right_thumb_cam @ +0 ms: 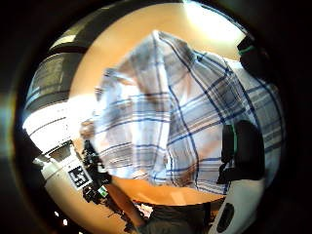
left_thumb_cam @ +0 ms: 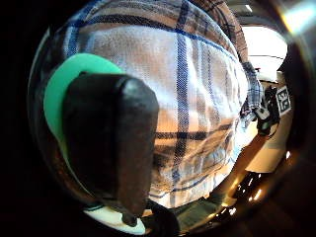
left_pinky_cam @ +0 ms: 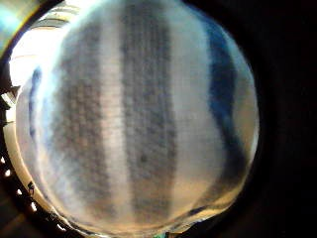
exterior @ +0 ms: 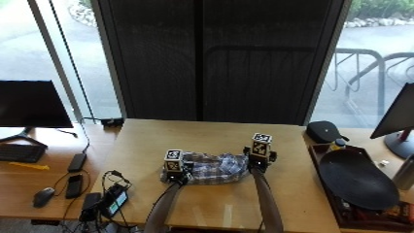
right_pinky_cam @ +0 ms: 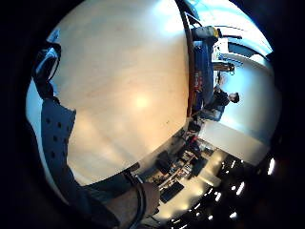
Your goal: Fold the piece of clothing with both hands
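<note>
A blue, white and brown plaid shirt [exterior: 210,171] lies bunched on the wooden table [exterior: 213,136], stretched between my two hands. My left hand [exterior: 173,175] grips its left end; in the left thumb side view the thumb [left_thumb_cam: 108,143] lies across the plaid cloth [left_thumb_cam: 197,98], and the cloth [left_pinky_cam: 143,124] fills the left little finger side view. My right hand [exterior: 259,161] holds the right end, with a finger [right_thumb_cam: 242,151] curled over the shirt [right_thumb_cam: 161,122]. Bare tabletop [right_pinky_cam: 128,86] fills the right little finger side view.
A mouse [exterior: 43,196], a phone [exterior: 74,185] and cables [exterior: 107,199] lie at the table's left edge, near a monitor [exterior: 32,104]. On the right stand a tray with a dark round lid [exterior: 355,182] and a black case [exterior: 325,131].
</note>
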Available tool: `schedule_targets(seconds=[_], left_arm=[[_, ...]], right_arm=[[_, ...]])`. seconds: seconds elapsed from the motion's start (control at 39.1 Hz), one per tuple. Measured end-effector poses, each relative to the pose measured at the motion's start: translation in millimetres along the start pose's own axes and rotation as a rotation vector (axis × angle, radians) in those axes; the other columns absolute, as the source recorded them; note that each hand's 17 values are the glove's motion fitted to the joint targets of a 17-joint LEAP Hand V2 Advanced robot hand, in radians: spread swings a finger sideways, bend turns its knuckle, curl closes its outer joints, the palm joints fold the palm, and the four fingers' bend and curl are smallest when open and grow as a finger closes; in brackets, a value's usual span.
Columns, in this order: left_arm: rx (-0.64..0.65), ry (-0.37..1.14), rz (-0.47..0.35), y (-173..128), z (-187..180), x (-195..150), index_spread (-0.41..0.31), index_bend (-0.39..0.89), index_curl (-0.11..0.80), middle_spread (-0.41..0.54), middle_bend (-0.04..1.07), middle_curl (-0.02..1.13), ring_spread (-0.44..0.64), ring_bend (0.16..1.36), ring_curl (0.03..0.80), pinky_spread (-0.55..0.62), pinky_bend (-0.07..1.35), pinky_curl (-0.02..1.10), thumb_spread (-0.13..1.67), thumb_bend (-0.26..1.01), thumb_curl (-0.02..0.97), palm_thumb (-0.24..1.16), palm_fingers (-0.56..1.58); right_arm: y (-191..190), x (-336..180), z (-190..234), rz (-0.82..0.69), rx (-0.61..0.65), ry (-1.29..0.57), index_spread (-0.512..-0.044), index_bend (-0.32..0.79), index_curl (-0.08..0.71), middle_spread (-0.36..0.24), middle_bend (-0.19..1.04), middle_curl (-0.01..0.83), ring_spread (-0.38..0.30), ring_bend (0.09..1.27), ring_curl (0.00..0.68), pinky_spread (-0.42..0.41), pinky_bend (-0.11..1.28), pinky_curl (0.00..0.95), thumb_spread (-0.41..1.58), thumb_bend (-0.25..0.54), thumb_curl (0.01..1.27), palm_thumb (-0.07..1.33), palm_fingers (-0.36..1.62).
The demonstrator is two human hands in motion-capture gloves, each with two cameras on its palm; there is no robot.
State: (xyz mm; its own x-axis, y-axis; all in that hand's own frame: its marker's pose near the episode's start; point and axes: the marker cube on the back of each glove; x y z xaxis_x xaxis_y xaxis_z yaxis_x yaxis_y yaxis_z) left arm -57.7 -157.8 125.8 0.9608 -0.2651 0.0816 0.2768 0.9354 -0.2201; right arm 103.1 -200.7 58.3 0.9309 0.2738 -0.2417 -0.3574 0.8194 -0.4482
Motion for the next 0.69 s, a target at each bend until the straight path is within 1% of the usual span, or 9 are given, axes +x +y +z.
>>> schedule_targets(seconds=[0.08, 0.15, 0.23, 0.33, 0.44, 0.54, 0.59, 0.67, 0.69], left_arm=[[0.018, -0.012, -0.003, -3, 1, -2, -0.112, 0.16, 0.358, 0.105, 0.19, 0.37, 0.37, 0.45, 0.314, 0.45, 0.47, 0.41, 1.38, -0.01, 0.179, -0.01, 0.14], [0.026, -0.002, 0.002, -4, 1, 0, -0.112, 0.16, 0.357, 0.105, 0.19, 0.37, 0.37, 0.45, 0.313, 0.45, 0.47, 0.41, 1.38, -0.01, 0.179, -0.01, 0.14], [0.026, 0.017, 0.011, -4, 0, 2, -0.112, 0.16, 0.357, 0.105, 0.19, 0.37, 0.37, 0.45, 0.311, 0.46, 0.47, 0.4, 1.37, -0.01, 0.179, -0.01, 0.14], [0.008, 0.021, 0.012, -1, -1, 3, -0.112, 0.16, 0.356, 0.105, 0.19, 0.37, 0.37, 0.45, 0.31, 0.46, 0.47, 0.4, 1.37, -0.01, 0.18, -0.01, 0.14], [-0.005, 0.022, 0.016, 1, -1, 2, -0.112, 0.16, 0.356, 0.105, 0.19, 0.37, 0.37, 0.45, 0.308, 0.46, 0.48, 0.4, 1.37, -0.01, 0.18, -0.01, 0.14], [-0.055, 0.057, 0.029, 8, -2, 6, -0.112, 0.16, 0.355, 0.105, 0.19, 0.37, 0.37, 0.46, 0.307, 0.46, 0.48, 0.4, 1.37, -0.01, 0.18, -0.01, 0.14], [-0.096, 0.103, 0.06, 14, -3, 11, -0.112, 0.16, 0.355, 0.105, 0.19, 0.37, 0.37, 0.46, 0.306, 0.46, 0.48, 0.4, 1.37, -0.01, 0.183, 0.0, 0.14], [-0.11, 0.224, 0.175, 16, -3, 26, -0.112, 0.16, 0.355, 0.105, 0.19, 0.37, 0.37, 0.46, 0.305, 0.46, 0.48, 0.39, 1.38, -0.01, 0.185, 0.0, 0.14], [-0.111, 0.246, 0.195, 16, -4, 28, -0.112, 0.16, 0.355, 0.105, 0.19, 0.37, 0.37, 0.46, 0.305, 0.46, 0.48, 0.39, 1.38, -0.01, 0.185, 0.0, 0.14]], right_arm=[[4, -5, -27, -0.027, 0.08, -0.066, -0.217, 0.02, 0.028, -0.212, 0.71, 0.502, -0.204, 1.1, 0.457, -0.228, 1.04, 0.421, 1.21, 0.202, 0.42, 0.89, 1.04], [10, -9, -58, -0.02, 0.163, -0.089, -0.231, 0.01, 0.028, -0.219, 0.69, 0.5, -0.206, 1.08, 0.459, -0.231, 1.03, 0.424, 1.18, 0.191, 0.44, 0.91, 1.05], [18, -21, -81, -0.012, 0.186, -0.085, -0.239, 0.0, 0.026, -0.224, 0.67, 0.5, -0.208, 1.07, 0.462, -0.238, 1.01, 0.426, 1.16, 0.173, 0.45, 0.92, 1.06], [18, -53, -99, -0.135, 0.23, -0.134, -0.252, 0.0, 0.023, -0.227, 0.65, 0.499, -0.209, 1.06, 0.465, -0.248, 0.98, 0.425, 1.13, 0.153, 0.46, 0.94, 1.06], [16, -82, -114, -0.124, 0.317, -0.072, -0.262, 0.0, 0.018, -0.227, 0.64, 0.5, -0.21, 1.05, 0.469, -0.259, 0.95, 0.42, 1.12, 0.135, 0.47, 0.95, 1.07], [31, -121, -132, -0.153, 0.396, -0.021, -0.272, 0.0, 0.015, -0.228, 0.63, 0.501, -0.211, 1.04, 0.472, -0.264, 0.93, 0.42, 1.11, 0.118, 0.48, 0.96, 1.08], [43, -143, -141, -0.179, 0.437, 0.004, -0.274, 0.0, 0.012, -0.229, 0.62, 0.502, -0.211, 1.03, 0.473, -0.269, 0.92, 0.419, 1.1, 0.109, 0.48, 0.97, 1.08], [60, -173, -151, -0.218, 0.489, 0.03, -0.277, 0.0, 0.009, -0.229, 0.61, 0.503, -0.214, 1.03, 0.475, -0.272, 0.92, 0.42, 1.1, 0.097, 0.49, 0.97, 1.09], [67, -182, -154, -0.23, 0.502, 0.035, -0.278, 0.0, 0.008, -0.23, 0.61, 0.502, -0.215, 1.03, 0.476, -0.272, 0.91, 0.42, 1.1, 0.093, 0.49, 0.97, 1.09]])
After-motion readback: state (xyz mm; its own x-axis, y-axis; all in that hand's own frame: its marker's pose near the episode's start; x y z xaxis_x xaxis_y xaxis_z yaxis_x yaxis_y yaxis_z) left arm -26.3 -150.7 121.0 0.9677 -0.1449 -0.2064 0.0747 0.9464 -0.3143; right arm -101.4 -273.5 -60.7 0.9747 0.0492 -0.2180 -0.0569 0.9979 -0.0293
